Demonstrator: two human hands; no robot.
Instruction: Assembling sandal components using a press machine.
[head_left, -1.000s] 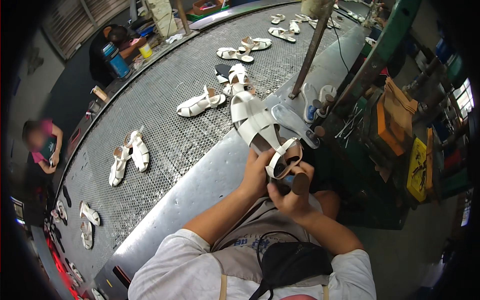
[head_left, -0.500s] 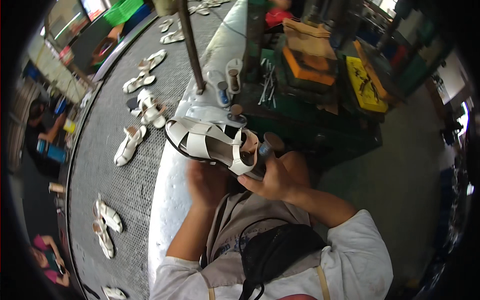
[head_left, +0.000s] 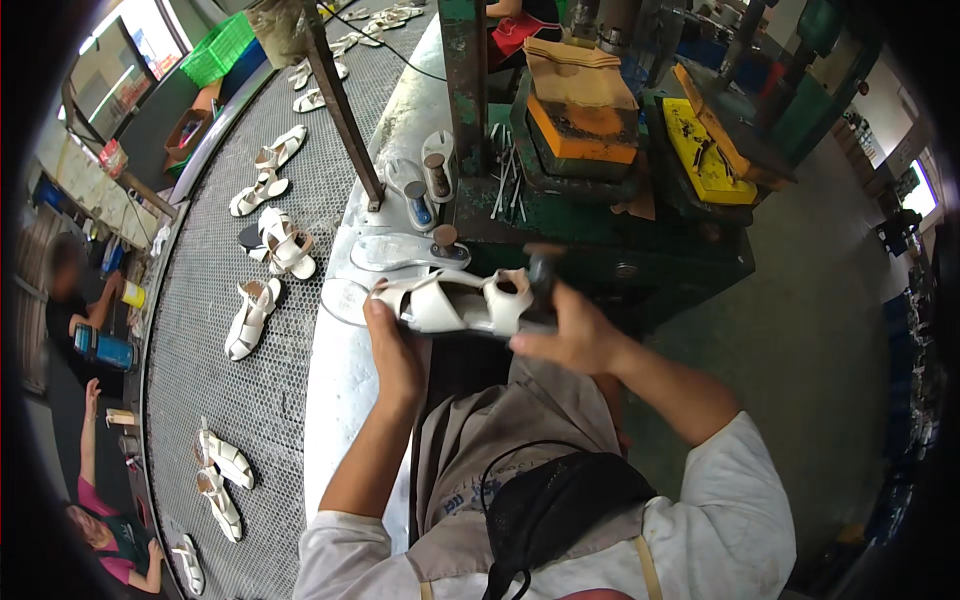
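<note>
A white strappy sandal [head_left: 435, 307] lies crosswise in front of me, toe to the left, held between both hands. My left hand [head_left: 395, 355] is closed round its toe end, thumb on the upper. At the heel end my right hand [head_left: 575, 335] is closed, its thumb low against the sandal. A dark, blurred knob with a brown top [head_left: 543, 268] stands beside the heel by my right fingers; how it joins the sandal is unclear. Just beyond are sole-shaped metal plates with brown knobs, one [head_left: 400, 252] lying nearest the sandal.
On the left, a mesh conveyor belt [head_left: 285, 400] carries several white sandals [head_left: 248, 318] beside the metal counter [head_left: 340, 400]. A green workbench [head_left: 600, 250] holds thin metal rods [head_left: 508, 180], an orange block [head_left: 580, 130] and a yellow tray [head_left: 705, 150]. Other people work across the belt.
My left hand has come up from below onto the sandal's toe. The sandal has turned and shifted slightly right. A person at the lower left has raised an arm.
</note>
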